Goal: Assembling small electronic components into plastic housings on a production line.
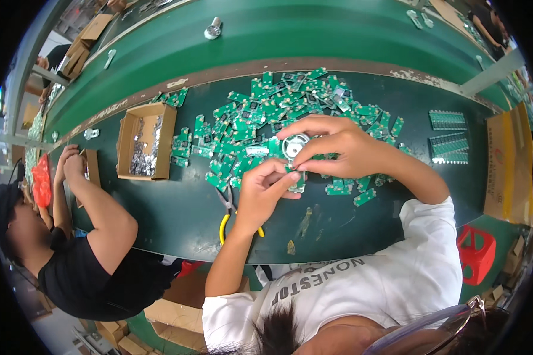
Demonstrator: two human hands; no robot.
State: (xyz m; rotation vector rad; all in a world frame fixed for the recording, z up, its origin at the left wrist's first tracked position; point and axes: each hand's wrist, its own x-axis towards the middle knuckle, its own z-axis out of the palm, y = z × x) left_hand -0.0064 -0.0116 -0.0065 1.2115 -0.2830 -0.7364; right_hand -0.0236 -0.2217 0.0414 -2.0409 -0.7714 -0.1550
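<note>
A round, pale part with a clear or silvery rim [288, 142] sits upright between the fingers of my right hand [344, 147], which are pinched on it. Just below, the thumb and fingers of my left hand [263, 188] close on a small green circuit board [299, 184]. Both hands meet over the bench, and the spot where part and board come together is partly hidden by fingers. Around them spreads a heap of loose green circuit boards [237, 121]. Pliers with yellow handles [224, 226] lie beside my left wrist.
A cardboard box of small metal pieces [168, 145] stands to the left. Boards in panels [449, 147] lie at right, by a tall carton [503, 171]. Past the bench edge runs a green conveyor [314, 35] carrying a silvery part [213, 28]. A co-worker [95, 266] works at left.
</note>
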